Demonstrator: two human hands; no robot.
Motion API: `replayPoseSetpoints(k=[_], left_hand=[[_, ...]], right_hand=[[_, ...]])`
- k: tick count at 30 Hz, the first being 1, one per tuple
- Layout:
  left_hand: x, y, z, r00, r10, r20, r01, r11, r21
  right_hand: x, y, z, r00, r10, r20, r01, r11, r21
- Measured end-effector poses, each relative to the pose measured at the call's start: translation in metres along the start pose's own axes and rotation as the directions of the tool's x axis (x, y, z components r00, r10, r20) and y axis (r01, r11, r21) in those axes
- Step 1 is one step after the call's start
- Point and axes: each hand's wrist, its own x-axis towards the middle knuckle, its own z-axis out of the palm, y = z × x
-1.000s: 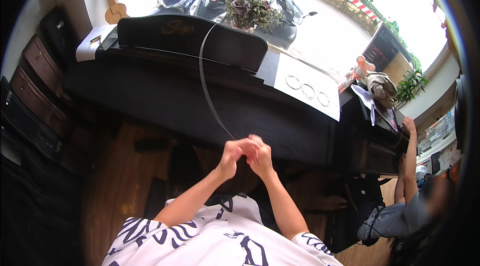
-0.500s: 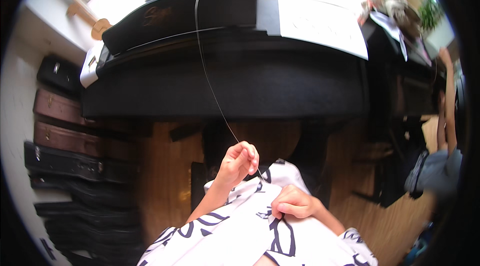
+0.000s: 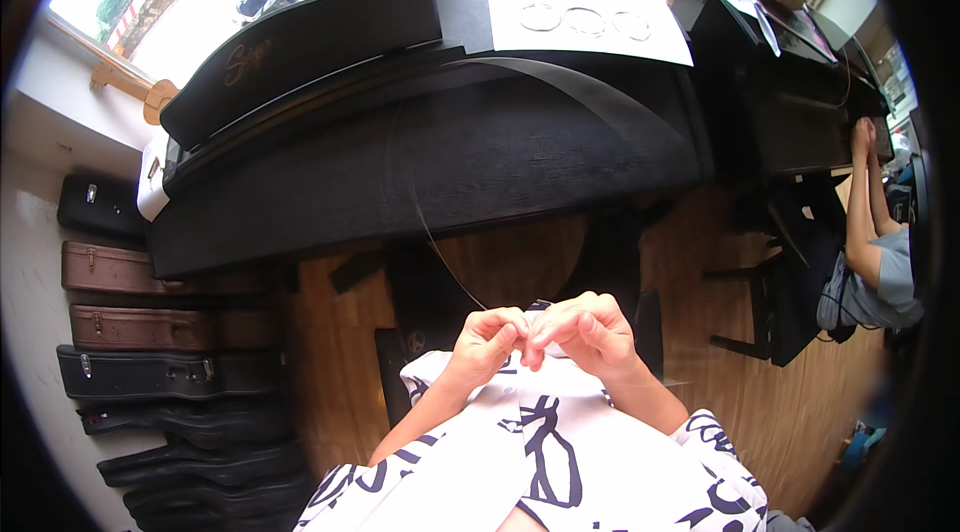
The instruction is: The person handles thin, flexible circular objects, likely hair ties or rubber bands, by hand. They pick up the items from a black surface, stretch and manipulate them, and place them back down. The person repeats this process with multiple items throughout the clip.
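Observation:
A long thin wire, like an instrument string point(image 3: 432, 240), arcs up from my hands across the front of a black upright piano-like cabinet point(image 3: 560, 147). Its upper stretch is smeared by motion. My left hand point(image 3: 486, 347) pinches the wire between thumb and fingertips above my lap. Up against those fingertips is my right hand point(image 3: 596, 337), its fingers bent together and its thumb laid over them. Whatever it grips is hidden behind the fingers. Both hands are just over the black-and-white patterned cloth point(image 3: 550, 452) on me.
On the cabinet top lies a white sheet point(image 3: 640, 47) with several coiled rings on it, beside a raised black panel point(image 3: 310, 47). Stacked instrument cases point(image 3: 130, 265) line the left wall. To the right, another person point(image 3: 880, 272) sits at a dark cabinet, near a black bench point(image 3: 790, 302).
My right hand has risen from my lap to meet the left hand, which has come down slightly. The wire has swung rightward. My view has turned a little.

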Motion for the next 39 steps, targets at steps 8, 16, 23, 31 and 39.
replayPoseSetpoints(k=[8,16,23,31,39], left_hand=[[0.005,0.004,-0.010,0.985,-0.075,-0.154,0.057,0.991,-0.119],[-0.002,0.018,-0.021,0.942,-0.189,-0.278,0.167,0.981,-0.101],[-0.001,0.021,-0.011,0.910,0.009,-0.413,0.090,0.972,0.219],[0.005,0.032,0.007,0.844,0.536,0.015,-0.373,0.567,0.734],[0.018,0.039,0.023,0.827,0.457,0.327,-0.467,0.234,0.853]], right_hand=[[-0.012,-0.004,-0.024,0.991,-0.042,0.127,0.039,0.999,0.027],[-0.013,-0.010,-0.018,0.726,0.509,0.462,-0.402,0.859,-0.316],[0.006,0.011,0.017,0.618,0.609,0.497,-0.343,0.778,-0.526],[0.009,0.016,0.024,0.835,0.479,0.272,-0.323,0.825,-0.464],[-0.001,0.013,0.022,0.682,0.601,0.417,-0.501,0.799,-0.332]])
